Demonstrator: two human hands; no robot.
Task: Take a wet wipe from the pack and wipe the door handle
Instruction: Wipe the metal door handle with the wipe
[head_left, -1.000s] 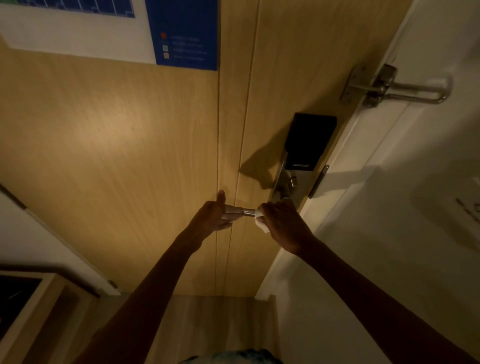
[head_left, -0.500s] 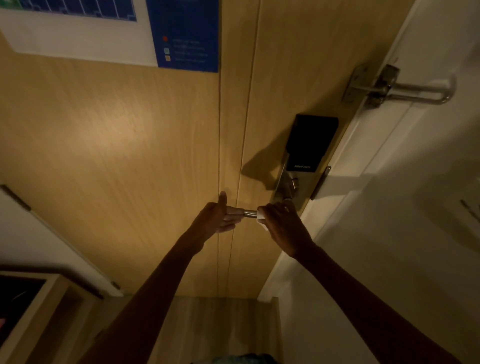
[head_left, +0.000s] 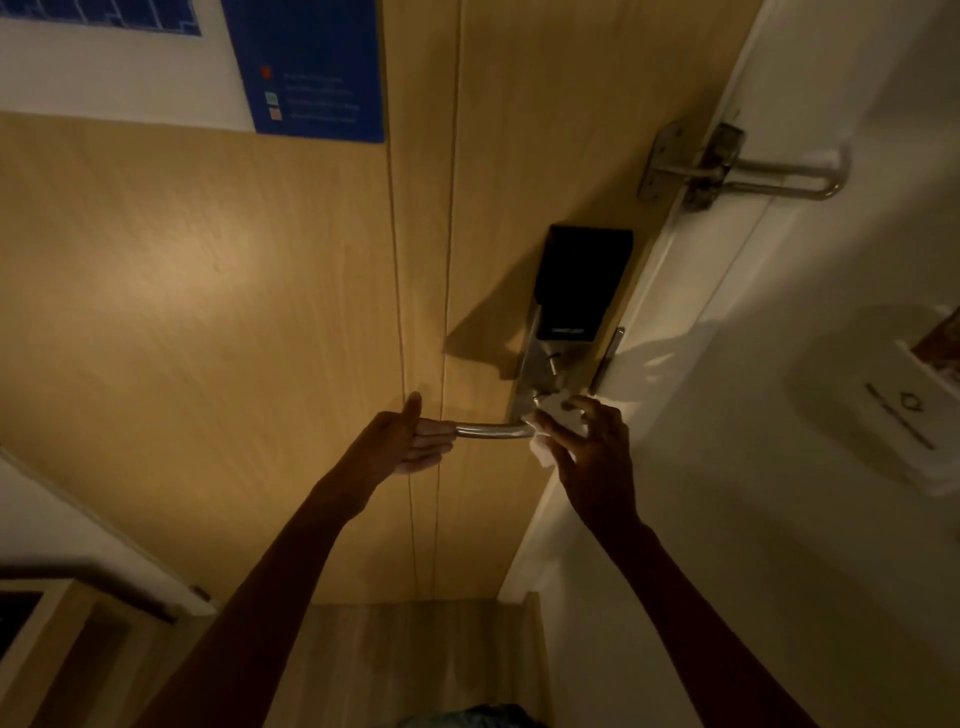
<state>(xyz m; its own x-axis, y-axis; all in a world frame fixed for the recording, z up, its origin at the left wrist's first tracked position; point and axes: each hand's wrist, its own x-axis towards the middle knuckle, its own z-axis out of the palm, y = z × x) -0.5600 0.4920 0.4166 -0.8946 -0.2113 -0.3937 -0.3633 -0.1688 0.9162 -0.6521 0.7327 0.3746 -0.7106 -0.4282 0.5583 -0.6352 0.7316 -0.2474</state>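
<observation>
The right hand (head_left: 592, 457) with the white wet wipe (head_left: 558, 423) now sits at the right end of the door handle (head_left: 491, 431), by the lock plate (head_left: 535, 374), after gripping the lever mid-length. Much more bare lever shows between the hands. Its fingers have spread looser.

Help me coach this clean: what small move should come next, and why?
Probably slide the wet wipe leftward along the door handle. The right hand holds it at the lever's base by the lock plate, while the bare lever shows between there and the left hand steadying its tip.
</observation>
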